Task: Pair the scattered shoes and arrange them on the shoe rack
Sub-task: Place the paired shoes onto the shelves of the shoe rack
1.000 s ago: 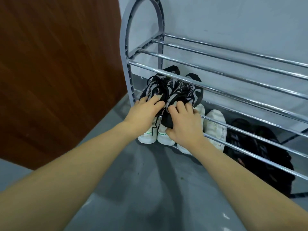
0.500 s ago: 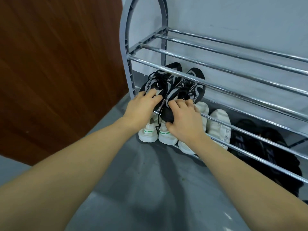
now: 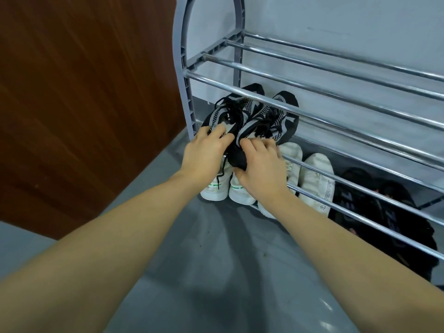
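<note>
On the middle tier of the shoe rack (image 3: 312, 121), at 12 o'clock from the hands, sat the pair of black-and-white mesh sneakers, toes facing outward. Head view only.

Left hand (image 3: 206, 157) rested on the toe of the left sneaker (image 3: 225, 116), fingers curled over it, gripping. Right hand (image 3: 262, 169) clutched the black toe of the right sneaker (image 3: 271, 123), thumb underneath, fingers over the top. Both sneakers lay side by side and touching, tilted heel-up under the chrome front rail (image 3: 264, 94).

Bottom tier: white sneakers with green tabs (image 3: 228, 188) directly below the hands, a second cream pair (image 3: 317, 179) at 3 o'clock of them, black shoes (image 3: 384, 212) further toward 4 o'clock. Wooden door panel (image 3: 84, 104) at 9 o'clock, gray floor (image 3: 192, 260) at 6 o'clock.

Judged step: seating this pair, nearly done. Risks: the shelf is only spaced rails, so a toe or heel could slip between the rails and drop onto the white pair below. A loose black lace (image 3: 219, 174) dangled past the lower shoes; it could snag on withdrawing fingers and drag the left sneaker off. Pushing too hard could wedge the heels against the upper rail.
</note>
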A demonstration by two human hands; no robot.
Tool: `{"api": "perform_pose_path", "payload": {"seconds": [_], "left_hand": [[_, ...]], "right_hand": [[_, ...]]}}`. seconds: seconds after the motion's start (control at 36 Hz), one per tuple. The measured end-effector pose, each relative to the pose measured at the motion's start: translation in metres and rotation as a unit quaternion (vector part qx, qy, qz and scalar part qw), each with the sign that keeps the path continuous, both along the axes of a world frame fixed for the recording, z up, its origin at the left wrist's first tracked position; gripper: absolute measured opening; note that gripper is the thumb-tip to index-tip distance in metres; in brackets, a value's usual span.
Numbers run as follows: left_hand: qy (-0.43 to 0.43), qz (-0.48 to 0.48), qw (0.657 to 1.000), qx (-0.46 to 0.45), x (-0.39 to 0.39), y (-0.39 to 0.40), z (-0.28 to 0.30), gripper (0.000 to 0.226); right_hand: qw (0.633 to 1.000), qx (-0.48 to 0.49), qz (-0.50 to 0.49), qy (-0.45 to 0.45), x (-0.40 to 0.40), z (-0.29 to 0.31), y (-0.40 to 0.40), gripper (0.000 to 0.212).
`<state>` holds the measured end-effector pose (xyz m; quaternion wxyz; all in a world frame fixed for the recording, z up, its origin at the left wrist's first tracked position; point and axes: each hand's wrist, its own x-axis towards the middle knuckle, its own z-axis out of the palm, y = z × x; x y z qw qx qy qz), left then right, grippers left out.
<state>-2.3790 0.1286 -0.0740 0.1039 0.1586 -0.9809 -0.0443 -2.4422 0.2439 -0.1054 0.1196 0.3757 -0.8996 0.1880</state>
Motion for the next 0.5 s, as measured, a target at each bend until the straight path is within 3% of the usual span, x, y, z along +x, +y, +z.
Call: {"api": "perform_pose_path", "payload": {"seconds": [0.19,0.33,0.42,0.5], "left_hand": [[-0.027,-0.015,0.998,-0.051,0.004,0.004,-0.001,0.049],[-0.014,-0.025,1.0,-0.006,0.013,0.003,-0.005,0.076],[0.026,-0.023,0.999,0.005,0.027,0.007,-0.008,0.086],[0.058,-0.005,0.998,0.001,0.048,0.01,-0.012,0.08]], "right_hand": [[1.0,0.017,-0.022,-0.008,0.006,-0.002,-0.002,0.045],[0.997,0.057,-0.048,0.03,0.016,-0.006,0.005,0.067],[0.994,0.004,-0.066,0.084,0.033,-0.008,0.008,0.079],[0.994,-0.039,-0.049,0.093,0.056,-0.006,0.012,0.071]]}}
